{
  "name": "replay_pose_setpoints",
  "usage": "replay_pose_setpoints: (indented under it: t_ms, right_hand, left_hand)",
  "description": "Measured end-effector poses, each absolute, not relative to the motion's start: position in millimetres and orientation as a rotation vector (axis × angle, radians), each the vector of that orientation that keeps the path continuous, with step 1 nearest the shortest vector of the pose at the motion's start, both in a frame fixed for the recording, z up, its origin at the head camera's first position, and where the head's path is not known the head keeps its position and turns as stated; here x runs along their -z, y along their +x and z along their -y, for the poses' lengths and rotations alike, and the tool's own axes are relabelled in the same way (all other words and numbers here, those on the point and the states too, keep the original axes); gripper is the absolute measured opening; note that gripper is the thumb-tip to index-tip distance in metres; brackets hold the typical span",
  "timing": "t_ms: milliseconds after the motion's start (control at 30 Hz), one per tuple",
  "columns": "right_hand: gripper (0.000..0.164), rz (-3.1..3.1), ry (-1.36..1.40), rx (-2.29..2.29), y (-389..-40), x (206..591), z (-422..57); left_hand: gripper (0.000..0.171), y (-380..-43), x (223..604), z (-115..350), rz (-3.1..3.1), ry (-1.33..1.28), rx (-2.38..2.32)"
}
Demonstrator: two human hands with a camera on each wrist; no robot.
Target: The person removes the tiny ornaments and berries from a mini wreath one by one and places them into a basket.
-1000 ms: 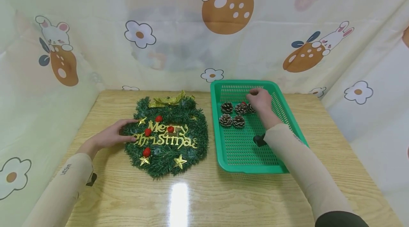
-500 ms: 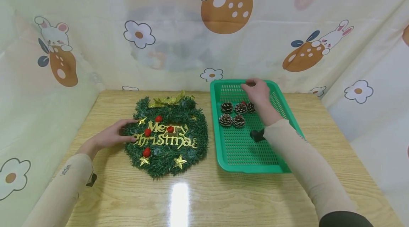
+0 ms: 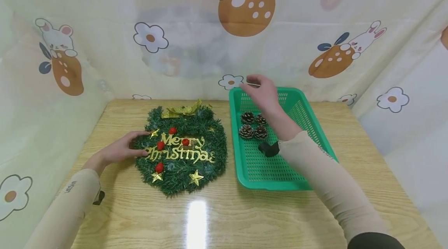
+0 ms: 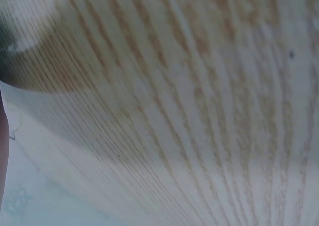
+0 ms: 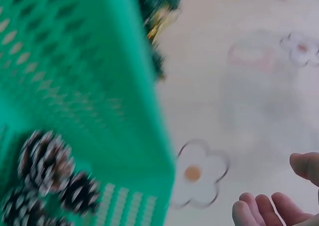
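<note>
In the head view a green Christmas wreath [image 3: 208, 122] lies on the table, with gold "Merry Christmas" lettering, gold stars, red berries and a gold bow. My left hand [image 3: 122, 148] rests at its left edge, thumb and fingers spread apart and touching the greenery. My right hand [image 3: 263, 92] hovers over the back rim of a green plastic basket [image 3: 273, 184]. In the right wrist view its fingers [image 5: 271, 211] are loosely bent and apart from the thumb, and curtain shows through the gap. Several frosted pinecones [image 3: 246, 131] lie in the basket.
Basket and wreath stand side by side on a wood-grain table [image 3: 140, 218]. A patterned curtain [image 3: 196, 58] hangs close behind the table and along both sides. The left wrist view shows mostly wood grain.
My right hand has risen from the back of the basket and moved left to its back rim. My left hand and the wreath have stayed in place.
</note>
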State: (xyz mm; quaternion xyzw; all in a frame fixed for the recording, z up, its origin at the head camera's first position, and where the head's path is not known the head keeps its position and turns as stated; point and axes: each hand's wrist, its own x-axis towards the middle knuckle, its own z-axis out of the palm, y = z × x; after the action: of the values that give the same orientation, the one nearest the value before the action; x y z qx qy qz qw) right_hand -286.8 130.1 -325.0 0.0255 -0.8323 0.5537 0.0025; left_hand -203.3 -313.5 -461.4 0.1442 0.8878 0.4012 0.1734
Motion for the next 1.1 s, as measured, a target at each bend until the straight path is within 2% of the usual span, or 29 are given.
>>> replay_pose_setpoints:
  t_ms: [633,1100]
  right_hand:
    - [0.051,2.645,0.231,-1.854,-253.0,325.4,-62.2]
    - [0.055,2.719,0.332,-1.804,-233.6,350.5,-27.7]
  left_hand:
    - [0.076,-203.2,462.7,314.1,-2.510,0.411,-1.161]
    - [0.077,-203.2,460.6,313.7,-2.519,0.397,-1.138]
